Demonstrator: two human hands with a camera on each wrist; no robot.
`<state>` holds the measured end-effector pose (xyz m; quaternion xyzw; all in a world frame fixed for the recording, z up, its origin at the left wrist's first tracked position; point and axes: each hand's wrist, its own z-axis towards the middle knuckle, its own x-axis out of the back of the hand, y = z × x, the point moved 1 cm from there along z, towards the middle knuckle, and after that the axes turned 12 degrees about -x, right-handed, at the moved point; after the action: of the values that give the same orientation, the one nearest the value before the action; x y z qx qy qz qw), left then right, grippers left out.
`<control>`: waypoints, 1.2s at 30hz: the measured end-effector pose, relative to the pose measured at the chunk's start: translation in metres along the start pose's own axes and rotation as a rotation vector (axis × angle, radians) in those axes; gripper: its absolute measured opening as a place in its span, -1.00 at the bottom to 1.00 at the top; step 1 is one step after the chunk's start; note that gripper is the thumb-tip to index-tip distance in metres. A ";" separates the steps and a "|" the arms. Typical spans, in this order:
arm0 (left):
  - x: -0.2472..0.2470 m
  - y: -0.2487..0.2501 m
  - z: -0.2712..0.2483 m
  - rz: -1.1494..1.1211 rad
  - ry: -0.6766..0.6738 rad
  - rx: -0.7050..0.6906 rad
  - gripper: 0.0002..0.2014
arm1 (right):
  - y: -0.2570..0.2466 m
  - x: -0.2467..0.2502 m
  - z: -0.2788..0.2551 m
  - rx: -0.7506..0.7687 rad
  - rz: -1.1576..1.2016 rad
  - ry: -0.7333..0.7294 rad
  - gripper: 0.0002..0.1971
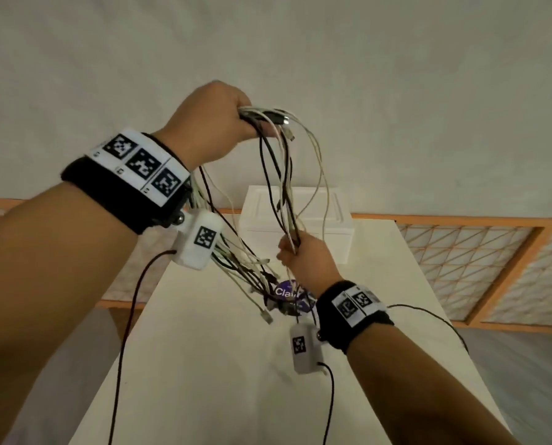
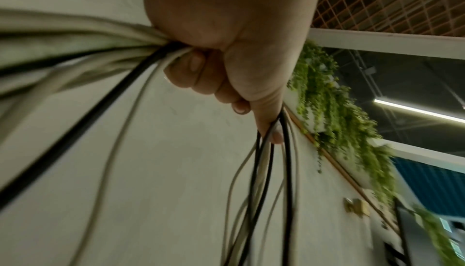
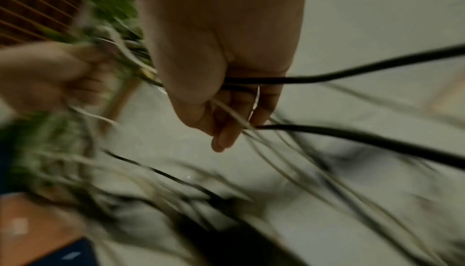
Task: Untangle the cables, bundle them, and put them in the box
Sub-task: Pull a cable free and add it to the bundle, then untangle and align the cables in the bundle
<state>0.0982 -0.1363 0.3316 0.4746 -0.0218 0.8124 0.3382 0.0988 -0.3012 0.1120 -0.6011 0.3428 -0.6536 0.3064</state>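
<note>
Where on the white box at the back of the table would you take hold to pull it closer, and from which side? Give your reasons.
Probably by the two short ends of the white box, under its overhanging rim, one hand from each side. It stands upright on the table; the rim offers a ledge. Both hands hold cables now.

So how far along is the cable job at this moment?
Done: the cables are gathered off the table. In hand: the left hand grips them high, and the right hand grips the strands lower, loose ends dangling. Left: no tie visible on them, and none are in the white box.
</note>
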 end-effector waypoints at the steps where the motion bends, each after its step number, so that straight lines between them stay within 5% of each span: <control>1: 0.007 -0.008 0.000 0.011 0.019 0.031 -0.55 | 0.031 -0.006 0.000 -0.098 -0.041 -0.012 -0.89; 7: 0.024 -0.048 -0.005 0.107 0.052 0.128 -0.47 | 0.200 0.006 -0.045 -0.451 -0.507 -0.188 -0.53; 11: 0.013 -0.054 -0.007 0.127 0.020 0.148 -0.49 | 0.241 0.030 -0.068 -0.533 -0.803 -0.350 -0.46; 15: -0.016 -0.047 -0.010 0.150 -0.074 0.104 -0.60 | 0.172 0.052 -0.039 -0.431 -0.882 -0.454 -0.53; 20: -0.050 -0.022 -0.019 0.197 -0.179 0.013 -0.76 | -0.006 0.089 -0.030 0.056 -0.073 0.229 -0.58; 22: -0.062 -0.010 -0.025 0.238 -0.237 -0.050 -0.72 | -0.066 0.093 -0.038 0.304 0.028 0.306 -0.39; 25: -0.081 0.002 -0.035 0.286 -0.304 -0.167 -0.90 | -0.107 0.076 -0.032 0.375 -0.198 0.143 -0.17; 28: -0.094 -0.003 -0.043 0.177 -0.375 -0.143 -0.44 | -0.111 0.064 -0.023 0.269 -0.221 -0.119 -0.10; 30: -0.100 -0.011 -0.047 0.102 -0.419 -0.110 -0.33 | -0.104 0.060 -0.017 0.225 -0.247 -0.193 -0.13; 33: -0.104 -0.015 -0.055 -0.029 -0.559 -0.020 -0.43 | -0.093 0.053 -0.013 0.176 -0.326 -0.266 -0.32; 36: -0.106 -0.017 -0.063 -0.104 -0.539 0.008 -0.56 | -0.090 0.044 -0.015 0.191 -0.481 -0.200 -0.64</control>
<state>0.0940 -0.1569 0.2087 0.6756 -0.0834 0.6383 0.3595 0.0812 -0.2838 0.2101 -0.6950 0.0952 -0.6745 0.2301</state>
